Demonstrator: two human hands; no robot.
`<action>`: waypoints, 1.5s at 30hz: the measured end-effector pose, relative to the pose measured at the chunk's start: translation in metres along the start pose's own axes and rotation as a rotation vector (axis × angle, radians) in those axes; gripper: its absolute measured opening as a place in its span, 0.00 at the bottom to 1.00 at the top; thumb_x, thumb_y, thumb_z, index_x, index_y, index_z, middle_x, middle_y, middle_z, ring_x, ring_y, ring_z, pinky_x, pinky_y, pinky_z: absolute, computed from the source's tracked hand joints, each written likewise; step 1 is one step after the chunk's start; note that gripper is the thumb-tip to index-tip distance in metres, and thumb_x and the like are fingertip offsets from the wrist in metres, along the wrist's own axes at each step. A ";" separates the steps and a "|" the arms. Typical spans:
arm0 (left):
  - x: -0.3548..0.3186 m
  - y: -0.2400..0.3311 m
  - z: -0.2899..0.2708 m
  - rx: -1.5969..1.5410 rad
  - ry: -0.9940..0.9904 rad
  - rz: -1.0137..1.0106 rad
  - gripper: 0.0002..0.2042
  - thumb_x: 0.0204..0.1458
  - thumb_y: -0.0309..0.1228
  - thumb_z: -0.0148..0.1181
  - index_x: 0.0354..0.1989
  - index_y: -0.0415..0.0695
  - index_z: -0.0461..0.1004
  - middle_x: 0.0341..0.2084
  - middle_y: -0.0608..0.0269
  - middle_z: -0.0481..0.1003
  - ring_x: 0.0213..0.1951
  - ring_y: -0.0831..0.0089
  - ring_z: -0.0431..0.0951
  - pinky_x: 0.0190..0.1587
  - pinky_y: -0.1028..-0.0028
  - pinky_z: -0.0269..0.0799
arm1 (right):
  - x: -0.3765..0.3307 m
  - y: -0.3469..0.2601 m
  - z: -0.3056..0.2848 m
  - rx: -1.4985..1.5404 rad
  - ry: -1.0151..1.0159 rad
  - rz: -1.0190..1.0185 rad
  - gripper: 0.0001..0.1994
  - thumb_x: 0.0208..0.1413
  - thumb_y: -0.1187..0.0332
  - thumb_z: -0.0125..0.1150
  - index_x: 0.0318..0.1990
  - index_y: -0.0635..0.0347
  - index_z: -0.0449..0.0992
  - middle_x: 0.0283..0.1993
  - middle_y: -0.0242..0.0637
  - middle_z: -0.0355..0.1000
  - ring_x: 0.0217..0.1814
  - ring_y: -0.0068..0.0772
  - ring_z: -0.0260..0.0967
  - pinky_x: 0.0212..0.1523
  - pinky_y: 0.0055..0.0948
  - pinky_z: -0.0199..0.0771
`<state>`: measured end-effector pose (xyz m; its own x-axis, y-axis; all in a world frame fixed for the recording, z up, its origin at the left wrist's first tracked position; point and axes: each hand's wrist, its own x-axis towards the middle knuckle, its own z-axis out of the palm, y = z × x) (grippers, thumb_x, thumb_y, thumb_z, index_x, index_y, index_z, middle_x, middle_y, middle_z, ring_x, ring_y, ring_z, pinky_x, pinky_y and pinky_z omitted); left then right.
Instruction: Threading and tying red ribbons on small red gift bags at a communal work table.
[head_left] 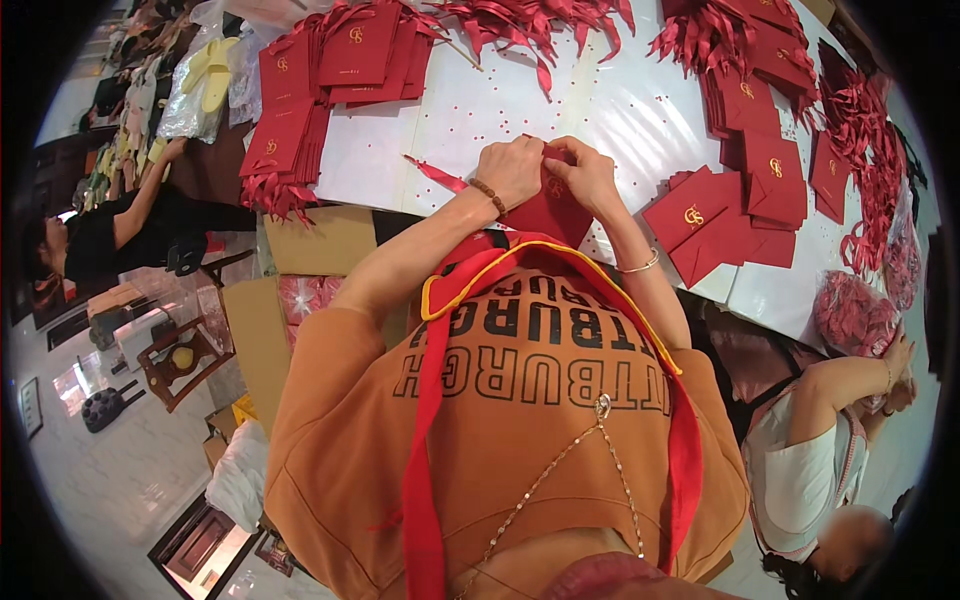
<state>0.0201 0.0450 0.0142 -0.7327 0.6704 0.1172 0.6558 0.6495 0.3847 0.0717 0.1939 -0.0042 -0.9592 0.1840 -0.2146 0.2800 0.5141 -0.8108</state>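
A dark red paper gift bag (545, 218) with a gold mark lies at the table's near edge, in front of my chest. My left hand (510, 172), a beaded bracelet at its wrist, is closed at the bag's upper left edge. Across from it my right hand (588, 178) pinches the top of the same bag between thumb and fingers. The two hands almost meet there, and what lies between the fingertips is partly hidden. A red satin ribbon (438, 177) sticks out to the left beside my left wrist.
Stacked red bags with ribbons (290, 115) stand at left; more bags (695, 215) lie at right. Red dots dot the white table (470, 110). A person in white (815, 470) handles a clear bag of red ribbon (855, 312); another person in black (120, 235) is at left.
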 end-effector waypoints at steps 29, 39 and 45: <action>0.066 -0.060 -0.031 -0.577 -1.075 -0.019 0.11 0.46 0.34 0.56 0.18 0.39 0.70 0.19 0.76 0.68 0.25 0.82 0.63 0.28 0.76 0.59 | -0.030 -0.030 0.007 -0.198 0.164 -0.519 0.07 0.46 0.69 0.61 0.33 0.54 0.72 0.26 0.32 0.72 0.31 0.34 0.67 0.42 0.35 0.54; 0.068 -0.062 0.000 -0.688 -0.776 -0.041 0.07 0.45 0.30 0.57 0.24 0.39 0.76 0.18 0.70 0.72 0.22 0.83 0.66 0.26 0.80 0.61 | -0.028 -0.030 0.001 -0.198 0.063 -0.411 0.08 0.47 0.67 0.62 0.35 0.54 0.73 0.27 0.34 0.73 0.31 0.36 0.68 0.43 0.35 0.53; 0.072 -0.072 -0.005 -0.590 -0.235 -0.173 0.13 0.48 0.38 0.57 0.28 0.38 0.76 0.24 0.63 0.75 0.27 0.78 0.72 0.29 0.75 0.67 | -0.023 -0.023 0.003 -0.174 0.130 -0.337 0.08 0.47 0.66 0.62 0.34 0.55 0.74 0.28 0.36 0.74 0.32 0.37 0.70 0.43 0.36 0.54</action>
<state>-0.0809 0.0450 -0.0001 -0.7151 0.6783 -0.1689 0.2733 0.4937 0.8256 0.0874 0.1750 0.0179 -0.9886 0.0797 0.1278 -0.0366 0.6960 -0.7171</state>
